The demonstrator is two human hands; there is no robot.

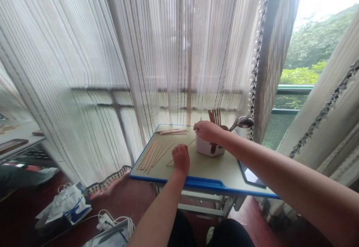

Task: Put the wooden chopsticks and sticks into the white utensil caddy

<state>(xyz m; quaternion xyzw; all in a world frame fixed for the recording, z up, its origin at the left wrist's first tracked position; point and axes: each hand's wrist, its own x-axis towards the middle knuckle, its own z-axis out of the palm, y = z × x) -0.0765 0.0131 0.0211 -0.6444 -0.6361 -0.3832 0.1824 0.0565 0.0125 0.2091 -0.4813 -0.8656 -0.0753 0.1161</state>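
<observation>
My left hand (181, 159) is closed over the desk, with a thin wooden chopstick (191, 143) passing under its fingers and showing on both sides. At the left rim of a white utensil holder (204, 148) with a brown mark, my right hand (206, 130) is closed in a pinch; a thin chopstick end pokes up just above it. Brown upright sticks (214, 116) and a slotted metal spoon (244, 122) rise from the holder. Loose pale chopsticks (153, 155) lie fanned at the left of the desk, and a smaller bunch (173, 131) lies at the back.
The blue-edged desk (193, 170) stands before sheer striped curtains (174, 52). A dark-framed tablet (254, 176) lies under my right forearm. White bags (67, 206) and a power strip with cables (106, 220) are on the floor at left.
</observation>
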